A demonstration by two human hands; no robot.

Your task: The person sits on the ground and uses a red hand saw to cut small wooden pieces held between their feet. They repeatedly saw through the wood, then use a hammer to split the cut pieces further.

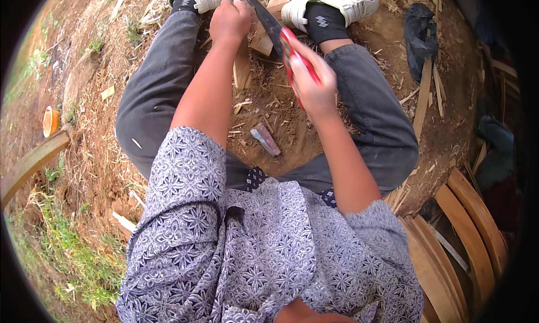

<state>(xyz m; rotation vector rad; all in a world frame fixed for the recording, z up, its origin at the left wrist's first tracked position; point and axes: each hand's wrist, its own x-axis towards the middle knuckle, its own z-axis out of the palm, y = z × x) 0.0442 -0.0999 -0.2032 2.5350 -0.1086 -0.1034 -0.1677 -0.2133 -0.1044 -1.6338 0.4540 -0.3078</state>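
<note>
My right hand (315,87) is wrapped round the red handle (307,64) of a hand saw, slightly smeared by motion. Its dark blade (263,13) slants up and left, passing just right of my left hand (230,22). That left hand is closed, and a narrow piece of wood (242,67) runs from beneath it down toward the soil between my legs. How its fingers sit on the wood is mostly hidden. Another wooden block (263,42) lies beside the blade, near my right shoe (337,4).
A small pinkish packet-like thing (265,140) lies on the soil between my knees. Black plastic (420,39) and thin wood strips (424,98) are on the right. Curved boards (469,233) are stacked at lower right. An orange cup-like object (51,121) and a wooden bar (36,164) are at left.
</note>
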